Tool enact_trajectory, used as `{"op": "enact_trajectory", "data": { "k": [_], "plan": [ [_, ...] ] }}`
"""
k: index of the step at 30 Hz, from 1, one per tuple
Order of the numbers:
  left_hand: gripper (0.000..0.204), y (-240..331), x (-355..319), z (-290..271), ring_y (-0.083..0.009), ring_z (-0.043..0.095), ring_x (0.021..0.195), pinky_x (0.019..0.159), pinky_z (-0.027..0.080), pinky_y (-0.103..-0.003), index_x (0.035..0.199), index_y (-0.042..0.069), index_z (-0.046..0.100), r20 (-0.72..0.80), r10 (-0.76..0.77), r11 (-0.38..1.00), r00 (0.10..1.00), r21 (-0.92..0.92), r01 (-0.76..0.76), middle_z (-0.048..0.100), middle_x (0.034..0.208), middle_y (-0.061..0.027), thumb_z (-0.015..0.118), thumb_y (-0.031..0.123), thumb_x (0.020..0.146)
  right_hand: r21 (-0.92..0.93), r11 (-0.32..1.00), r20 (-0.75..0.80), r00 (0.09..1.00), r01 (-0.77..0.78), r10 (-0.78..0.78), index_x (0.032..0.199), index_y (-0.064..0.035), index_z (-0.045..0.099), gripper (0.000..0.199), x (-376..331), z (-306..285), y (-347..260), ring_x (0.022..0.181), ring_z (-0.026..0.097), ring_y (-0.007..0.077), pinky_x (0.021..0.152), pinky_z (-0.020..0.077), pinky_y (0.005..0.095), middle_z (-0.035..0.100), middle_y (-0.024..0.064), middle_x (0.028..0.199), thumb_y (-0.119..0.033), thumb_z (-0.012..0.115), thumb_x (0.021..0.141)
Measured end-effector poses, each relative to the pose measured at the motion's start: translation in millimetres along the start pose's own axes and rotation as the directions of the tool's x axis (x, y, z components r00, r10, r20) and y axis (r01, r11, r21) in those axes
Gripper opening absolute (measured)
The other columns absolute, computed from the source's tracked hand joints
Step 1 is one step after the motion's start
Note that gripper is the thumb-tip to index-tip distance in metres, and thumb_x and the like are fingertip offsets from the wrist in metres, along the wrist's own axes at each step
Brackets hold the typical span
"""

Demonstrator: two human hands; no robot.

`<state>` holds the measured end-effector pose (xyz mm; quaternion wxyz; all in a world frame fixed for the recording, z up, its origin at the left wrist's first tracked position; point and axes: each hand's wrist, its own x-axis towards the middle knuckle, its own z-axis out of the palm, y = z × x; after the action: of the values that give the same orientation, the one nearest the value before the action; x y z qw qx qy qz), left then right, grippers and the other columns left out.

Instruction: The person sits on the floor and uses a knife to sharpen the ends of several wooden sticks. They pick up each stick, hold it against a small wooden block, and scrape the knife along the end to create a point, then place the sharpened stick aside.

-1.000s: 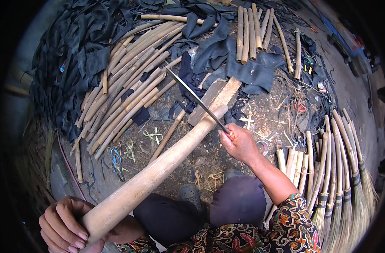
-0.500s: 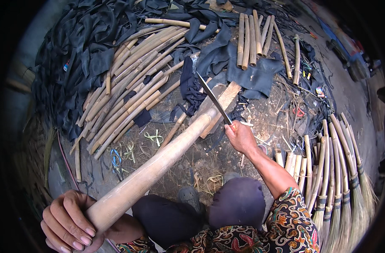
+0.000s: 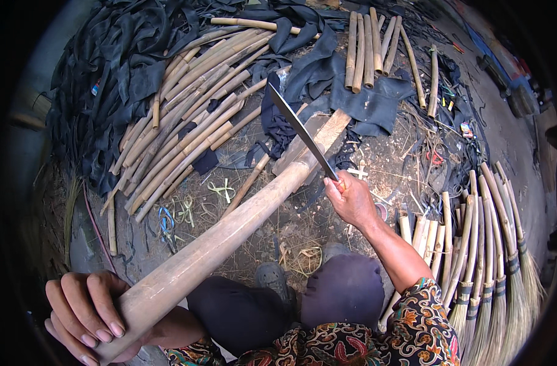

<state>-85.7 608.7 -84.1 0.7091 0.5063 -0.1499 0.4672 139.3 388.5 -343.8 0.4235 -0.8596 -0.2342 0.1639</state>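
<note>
A thick bamboo pole (image 3: 211, 241) runs slantwise from the lower left up to the middle. My left hand (image 3: 95, 317) is wrapped round its near end. The far end rests on a wooden block (image 3: 334, 129) on the ground. In my right hand (image 3: 354, 201) is a machete (image 3: 298, 126), its handle closed in my fist. The long dark blade points up and to the left, crossing just over or against the pole's far end; whether it touches I cannot tell. Small pale chips lie around the block.
Many cut bamboo sticks (image 3: 187, 140) lie piled at the left beside black rubber strips (image 3: 116, 73). More sticks (image 3: 368, 52) lie at the far right of centre. Finished-looking brooms (image 3: 498, 293) with bamboo handles lean at the right, next to my knee (image 3: 342, 293). A blue string (image 3: 166, 221) lies at the left.
The machete blade has swung a little up and to the left, and my right hand has risen slightly. My left hand and the pole's near end have shifted left and outward.
</note>
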Motion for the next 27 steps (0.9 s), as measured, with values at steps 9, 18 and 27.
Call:
{"op": "enact_trajectory", "data": {
  "k": [9, 18, 27],
  "plan": [
    [0.024, -7, -8, 9, -0.0095, 0.05, 0.055, 0.05, 0.05, -0.022, 0.068, 0.012, 0.054, -0.065, 0.12, 0.993, 0.991, -0.016, -0.121, 0.049, 0.068, -0.0013, 0.071, 0.016, 0.084, -0.04, 0.999, 0.039, 0.999, -0.015, 0.017, 0.089, -0.002, 0.061, 0.025, 2, -1, 0, 0.066, 0.066, 0.0391, 0.063, 0.051, 0.0455, 0.061, 0.0219, 0.071, -0.024, 0.066, 0.1],
    [0.04, 2, -4, 10, -0.0081, 0.053, 0.055, 0.053, 0.053, -0.022, 0.061, 0.014, 0.057, 0.056, 0.01, 0.998, 0.998, 0.057, -0.013, 0.051, 0.066, -0.0008, 0.055, 0.019, 0.101, -0.06, 0.997, 0.05, 0.997, 0.054, -0.051, 0.091, -0.0023, 0.062, 0.025, -5, -8, 4, 0.07, 0.069, 0.0379, 0.064, 0.052, 0.045, 0.066, 0.02, 0.075, -0.026, 0.068, 0.098],
    [0.046, 3, -5, 2, -0.0077, 0.052, 0.05, 0.051, 0.05, -0.021, 0.061, 0.015, 0.057, 0.048, 0.003, 1.0, 0.999, 0.026, -0.004, 0.051, 0.062, -0.0002, 0.045, 0.017, 0.105, -0.001, 0.979, 0.105, 0.973, 0.206, -0.205, 0.097, -0.0035, 0.063, 0.024, -11, -7, 8, 0.068, 0.069, 0.0395, 0.063, 0.0532, 0.0449, 0.065, 0.0201, 0.074, -0.028, 0.066, 0.1]
  ]
}}
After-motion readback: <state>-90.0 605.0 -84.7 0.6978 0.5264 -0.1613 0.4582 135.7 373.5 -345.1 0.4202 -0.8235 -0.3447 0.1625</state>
